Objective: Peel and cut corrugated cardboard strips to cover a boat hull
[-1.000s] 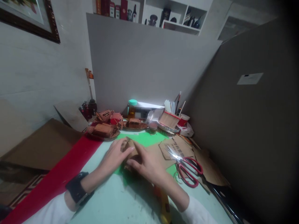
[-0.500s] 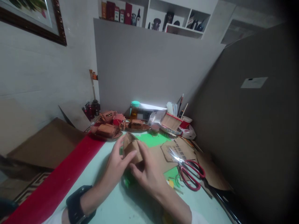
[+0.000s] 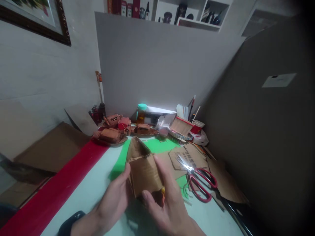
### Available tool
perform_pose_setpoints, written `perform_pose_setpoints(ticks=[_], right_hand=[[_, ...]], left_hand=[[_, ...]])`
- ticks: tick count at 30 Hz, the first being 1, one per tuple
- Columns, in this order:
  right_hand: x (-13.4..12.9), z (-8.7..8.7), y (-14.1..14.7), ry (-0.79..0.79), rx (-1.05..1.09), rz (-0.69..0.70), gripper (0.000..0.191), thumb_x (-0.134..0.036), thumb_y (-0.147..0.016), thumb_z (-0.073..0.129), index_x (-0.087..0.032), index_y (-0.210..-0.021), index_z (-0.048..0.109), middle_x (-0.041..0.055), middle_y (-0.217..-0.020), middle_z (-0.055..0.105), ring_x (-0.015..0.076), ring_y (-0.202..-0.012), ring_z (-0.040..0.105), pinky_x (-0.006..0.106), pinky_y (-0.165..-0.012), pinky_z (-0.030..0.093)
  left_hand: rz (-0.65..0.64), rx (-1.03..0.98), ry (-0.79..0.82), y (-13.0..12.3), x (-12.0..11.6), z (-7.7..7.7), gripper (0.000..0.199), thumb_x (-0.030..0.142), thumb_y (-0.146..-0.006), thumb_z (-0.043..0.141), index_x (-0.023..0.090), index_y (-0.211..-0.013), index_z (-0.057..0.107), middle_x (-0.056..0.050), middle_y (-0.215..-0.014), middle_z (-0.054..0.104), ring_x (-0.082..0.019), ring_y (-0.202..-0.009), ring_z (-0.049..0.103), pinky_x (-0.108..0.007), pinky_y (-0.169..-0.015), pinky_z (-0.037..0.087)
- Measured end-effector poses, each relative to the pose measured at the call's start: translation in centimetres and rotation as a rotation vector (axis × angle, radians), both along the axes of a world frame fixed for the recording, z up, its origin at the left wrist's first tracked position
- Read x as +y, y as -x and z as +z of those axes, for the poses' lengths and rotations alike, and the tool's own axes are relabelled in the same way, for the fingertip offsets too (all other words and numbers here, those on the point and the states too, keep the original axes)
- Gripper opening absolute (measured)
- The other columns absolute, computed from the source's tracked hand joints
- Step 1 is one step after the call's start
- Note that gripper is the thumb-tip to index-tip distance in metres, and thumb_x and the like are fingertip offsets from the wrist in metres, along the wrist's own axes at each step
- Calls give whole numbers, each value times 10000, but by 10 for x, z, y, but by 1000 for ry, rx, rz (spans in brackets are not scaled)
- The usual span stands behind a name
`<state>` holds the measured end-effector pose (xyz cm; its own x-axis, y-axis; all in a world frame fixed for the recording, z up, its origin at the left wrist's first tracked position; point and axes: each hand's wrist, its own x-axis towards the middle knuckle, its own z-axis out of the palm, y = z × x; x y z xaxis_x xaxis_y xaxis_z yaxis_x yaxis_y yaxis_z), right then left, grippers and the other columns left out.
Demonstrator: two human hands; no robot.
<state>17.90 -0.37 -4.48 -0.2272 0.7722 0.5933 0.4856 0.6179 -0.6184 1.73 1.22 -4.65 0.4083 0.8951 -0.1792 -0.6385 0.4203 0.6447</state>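
One table (image 3: 73,190): above it, the cardboard form (image 3: 145,175) has turned its broad face toward the person, so its folds can be judged better.
Flat cardboard (image 3: 197,157): crowds the right side.
Boats (image 3: 110,135): behind, well apart.
Grip: left hand (image 3: 114,198) and right hand (image 3: 171,200) grasp the form's sides (some fingertips are hidden).
Scissors (image 3: 190,169): near the right hand.

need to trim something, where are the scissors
In the head view, the scissors lie right of the right hand, their blades over the printed cardboard.
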Motion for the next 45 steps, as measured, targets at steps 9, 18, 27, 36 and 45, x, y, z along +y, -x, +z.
perform_pose_setpoints(ticks=[9,18,27,36,45], right_hand=[[-2,2,-9,6,49,-48,695,-318,-908,576,-287,-1523,253,107,-1439,505,321,-1240,566,475,-1014,513],[-5,8,-3,50,132,-42,639,-234,-908,528,-264,-1499,287,86,-1445,484,261,-1258,551,433,-1078,467],[-9,3,0,129,163,-143,606,-249,-911,527,-299,-1476,316,50,-1440,516,242,-1291,535,400,-1056,492],[-10,1,1,-32,64,-187,629,-218,-898,542,-246,-1488,325,71,-1462,498,260,-1341,473,417,-1092,439],[-7,-13,3,-183,-164,-182,662,-439,-1007,361,-182,-1569,122,220,-1519,404,383,-1240,539,549,-898,494]], left_hand=[[-49,-81,90,4,1,-5,560,604,-829,619,262,-1270,661,-31,-1203,762,-281,-1339,516,-415,-1167,317],[-31,-152,99,0,-9,-1,441,445,-941,545,227,-1312,640,-50,-1315,699,-287,-1374,473,-435,-1207,222],[51,-199,50,-2,-9,-2,320,319,-938,579,263,-1226,706,3,-1311,702,-268,-1412,415,-409,-1221,199],[48,-200,61,1,-6,-4,371,296,-942,562,272,-1302,650,-16,-1378,654,-295,-1418,403,-451,-1212,233],[48,-185,56,-5,-3,-8,446,269,-965,534,322,-1408,530,17,-1375,654,-210,-1414,417,-372,-1226,188]])
